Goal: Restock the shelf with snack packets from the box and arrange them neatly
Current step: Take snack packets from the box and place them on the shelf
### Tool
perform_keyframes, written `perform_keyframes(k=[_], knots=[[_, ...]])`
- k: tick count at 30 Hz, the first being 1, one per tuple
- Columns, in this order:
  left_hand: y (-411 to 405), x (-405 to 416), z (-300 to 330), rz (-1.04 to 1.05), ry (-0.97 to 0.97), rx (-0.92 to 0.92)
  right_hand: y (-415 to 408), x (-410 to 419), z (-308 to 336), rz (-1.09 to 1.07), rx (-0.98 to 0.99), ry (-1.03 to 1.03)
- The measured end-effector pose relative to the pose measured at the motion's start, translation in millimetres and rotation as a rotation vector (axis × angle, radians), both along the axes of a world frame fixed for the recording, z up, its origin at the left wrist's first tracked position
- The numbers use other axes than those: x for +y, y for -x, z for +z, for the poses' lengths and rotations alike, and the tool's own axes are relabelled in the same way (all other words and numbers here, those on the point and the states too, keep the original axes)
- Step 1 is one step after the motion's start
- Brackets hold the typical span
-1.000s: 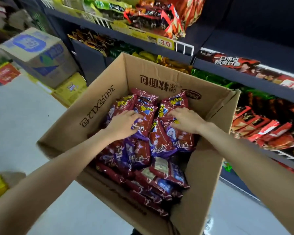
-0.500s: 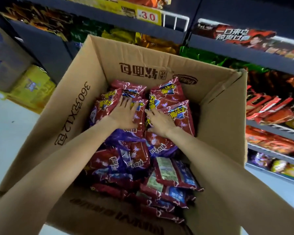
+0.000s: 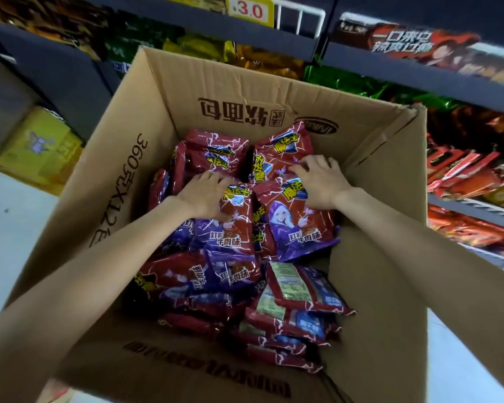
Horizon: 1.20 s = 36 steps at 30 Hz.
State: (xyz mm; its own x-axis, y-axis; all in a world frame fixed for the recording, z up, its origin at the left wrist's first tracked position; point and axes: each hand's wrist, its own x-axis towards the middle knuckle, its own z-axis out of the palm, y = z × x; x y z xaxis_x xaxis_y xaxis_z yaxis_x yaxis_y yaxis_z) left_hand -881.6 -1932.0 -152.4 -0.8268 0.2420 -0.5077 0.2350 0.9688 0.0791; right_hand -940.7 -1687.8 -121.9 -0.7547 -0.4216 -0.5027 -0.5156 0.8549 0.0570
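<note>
An open cardboard box (image 3: pixel 157 91) stands in front of the shelf (image 3: pixel 413 74) and holds several red and purple snack packets (image 3: pixel 230 274) in a loose pile. My left hand (image 3: pixel 205 196) lies on the packets at the far left of the pile, fingers curled over their top edge and thumb against a red packet (image 3: pixel 236 210). My right hand (image 3: pixel 320 184) is at the far right of the pile, its bent fingers hooked over the top of another packet (image 3: pixel 294 222) that shows a hooded figure. Both forearms reach into the box.
The shelf tiers behind and to the right hold red packets (image 3: pixel 463 173), green packets (image 3: pixel 346 80) and yellow ones (image 3: pixel 198 48). A yellow price tag (image 3: pixel 250 10) reads 3.0. A yellow carton (image 3: pixel 38 144) sits on the pale floor (image 3: pixel 9 216) at left.
My hands have moved apart from the middle of the pile, the left going left and the right going right, and their fingers have curled onto packets. The view has dropped closer to the box.
</note>
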Motion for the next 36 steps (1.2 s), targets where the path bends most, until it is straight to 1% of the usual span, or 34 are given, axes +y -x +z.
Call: perform_keyframes(k=[2, 6, 10, 14, 17, 21, 26, 31, 34, 36], knots=[[-2, 4, 1, -0.023, 0.001, 0.013, 0, -6, -1, 0.011, -0.076, -0.02], [-4, 9, 4, -0.025, 0.016, 0.02, 2, -16, 4, -0.009, -0.046, -0.09], [-3, 5, 6, -0.02, 0.032, 0.017, 3, -19, 11, -0.037, -0.083, -0.114], [-3, -4, 4, -0.02, 0.042, -0.037, 1, -15, 18, -0.043, -0.119, -0.075], [-5, -8, 5, -0.012, 0.03, -0.071, -3, -7, 24, -0.069, -0.128, 0.009], [-14, -10, 10, -0.057, 0.038, 0.018, -11, 3, 42, -0.124, -0.056, 0.123], [-16, -5, 22, -0.047, 0.027, 0.106, -27, 20, 67, -0.204, 0.098, 0.312], [-13, 1, 30, -0.076, 0.084, 0.025, -47, 32, 80, -0.174, 0.234, 0.437], [-10, 0, 38, -0.086, 0.047, -0.008, -55, 38, 85, -0.168, 0.296, 0.501], [-14, 0, 47, -0.079, 0.008, 0.013, -60, 43, 90, -0.177, 0.337, 0.536]])
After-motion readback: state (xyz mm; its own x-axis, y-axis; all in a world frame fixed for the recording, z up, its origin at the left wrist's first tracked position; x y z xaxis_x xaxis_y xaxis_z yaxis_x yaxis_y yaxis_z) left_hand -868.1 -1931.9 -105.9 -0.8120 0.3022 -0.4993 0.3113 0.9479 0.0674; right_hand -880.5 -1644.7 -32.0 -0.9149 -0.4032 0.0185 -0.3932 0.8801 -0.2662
